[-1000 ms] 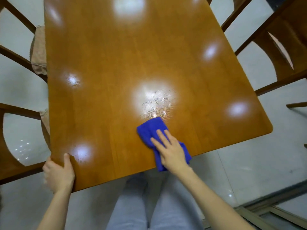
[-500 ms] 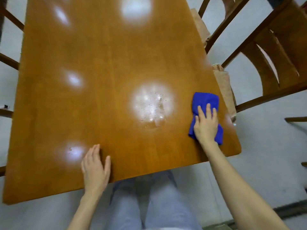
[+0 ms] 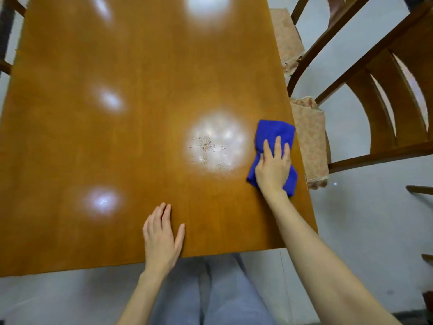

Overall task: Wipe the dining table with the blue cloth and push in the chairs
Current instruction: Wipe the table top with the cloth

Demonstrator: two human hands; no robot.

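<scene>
Bench (image 3: 121,141): most of the top is now in view, and I note the wipe has crossed from the near-middle to the right edge within the last second. Chairs (image 3: 384,113) on the right stand pulled out, not yet pushed in. Blue cloth (image 3: 273,134) lies at that right edge, bunched under the right hand (image 3: 273,168), which presses on it, fingers extended. Left hand (image 3: 161,238) has shifted from the near-left corner to lie open and flat at the near edge. Smears remain in the central glare; I judge wiping unfinished.
</scene>
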